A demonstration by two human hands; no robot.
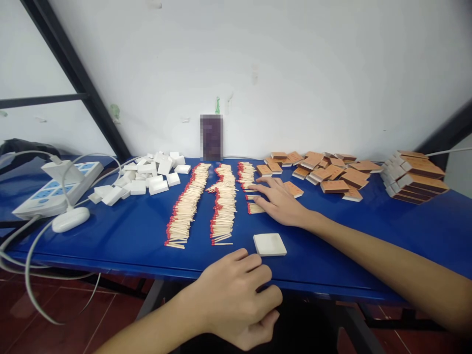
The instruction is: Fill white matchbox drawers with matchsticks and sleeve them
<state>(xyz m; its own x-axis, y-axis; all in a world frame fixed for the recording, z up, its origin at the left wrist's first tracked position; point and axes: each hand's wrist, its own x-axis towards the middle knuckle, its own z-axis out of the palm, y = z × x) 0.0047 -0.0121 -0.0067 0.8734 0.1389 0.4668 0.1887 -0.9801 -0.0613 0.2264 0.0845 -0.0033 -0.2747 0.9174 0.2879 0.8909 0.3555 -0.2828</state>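
Head view: right hand [282, 202] flat on matches [254, 209]; left hand [239, 290] loosely curled

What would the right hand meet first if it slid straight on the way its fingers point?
The right hand lies flat, fingers pointing left. Its fingertips sit at the small bunches of matches; past those, likely the middle row of matches, though depth is hard to judge.
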